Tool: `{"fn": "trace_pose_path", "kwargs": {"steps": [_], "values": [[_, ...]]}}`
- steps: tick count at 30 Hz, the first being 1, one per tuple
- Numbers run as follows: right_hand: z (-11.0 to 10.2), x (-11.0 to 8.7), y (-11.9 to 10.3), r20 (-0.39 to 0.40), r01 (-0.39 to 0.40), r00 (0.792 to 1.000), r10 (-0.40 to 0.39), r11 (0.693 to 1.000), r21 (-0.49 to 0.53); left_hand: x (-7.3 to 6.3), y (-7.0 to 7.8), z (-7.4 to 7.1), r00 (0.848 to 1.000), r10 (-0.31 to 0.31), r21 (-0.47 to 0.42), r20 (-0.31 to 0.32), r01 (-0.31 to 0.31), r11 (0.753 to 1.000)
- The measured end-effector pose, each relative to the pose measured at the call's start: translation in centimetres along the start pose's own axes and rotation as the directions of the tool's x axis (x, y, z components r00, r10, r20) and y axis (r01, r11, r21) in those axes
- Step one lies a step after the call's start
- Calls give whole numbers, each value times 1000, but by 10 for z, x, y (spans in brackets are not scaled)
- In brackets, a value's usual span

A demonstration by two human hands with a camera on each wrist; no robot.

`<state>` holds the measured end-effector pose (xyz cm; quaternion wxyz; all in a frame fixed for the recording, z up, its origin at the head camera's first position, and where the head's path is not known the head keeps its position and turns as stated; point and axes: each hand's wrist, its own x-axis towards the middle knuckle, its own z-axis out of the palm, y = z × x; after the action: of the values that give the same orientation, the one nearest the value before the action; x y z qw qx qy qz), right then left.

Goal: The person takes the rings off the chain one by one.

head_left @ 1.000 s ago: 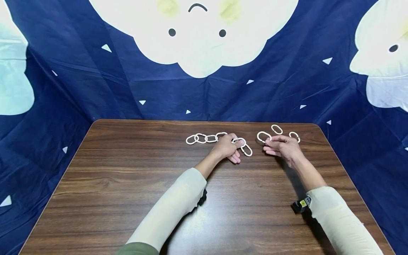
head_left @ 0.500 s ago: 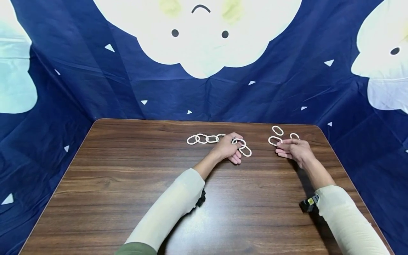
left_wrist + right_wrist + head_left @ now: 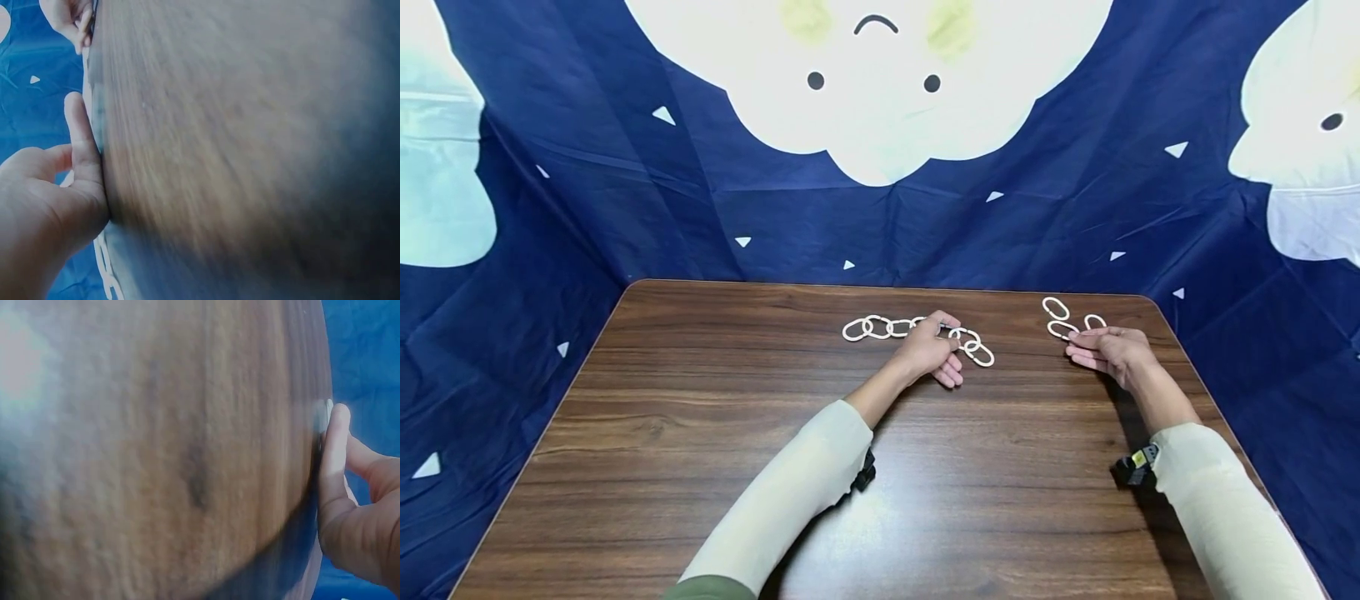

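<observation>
Left hand [image 3: 927,348]: located over the white chain [image 3: 891,327] at the far side of the wood-grain table [image 3: 700,433]. Thumb and forefinger lie slightly parted about the chain, other fingers extended; I cannot tell whether they grip it. Right hand [image 3: 1116,350]: thumb and forefinger closed, pinching the near end of a white link [image 3: 1049,327]; remaining fingers straight. A second loose link [image 3: 1045,306] lies just beyond; a third loose link [image 3: 1095,316] lies beside the fingers, partly hidden.
</observation>
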<state>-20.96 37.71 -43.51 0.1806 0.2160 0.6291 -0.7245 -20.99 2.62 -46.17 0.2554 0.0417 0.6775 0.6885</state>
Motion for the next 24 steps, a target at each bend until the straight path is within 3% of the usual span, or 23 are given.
{"fn": "trace_pose_path", "kwargs": {"steps": [10,19,24], "values": [[-18,4,-15,-23,-108,994,111,990,88,-6,-3,-4,1000,16,-16,-25,-17,1000],[-22,4,-18,-76,-58,995,69,989,138,-8,-2,-5,1000,16,-15,-26,-16,1000],[-17,2,-17,-120,-37,991,51,993,114,-8,-1,-4,999,7,-33,-42,-9,999]]}}
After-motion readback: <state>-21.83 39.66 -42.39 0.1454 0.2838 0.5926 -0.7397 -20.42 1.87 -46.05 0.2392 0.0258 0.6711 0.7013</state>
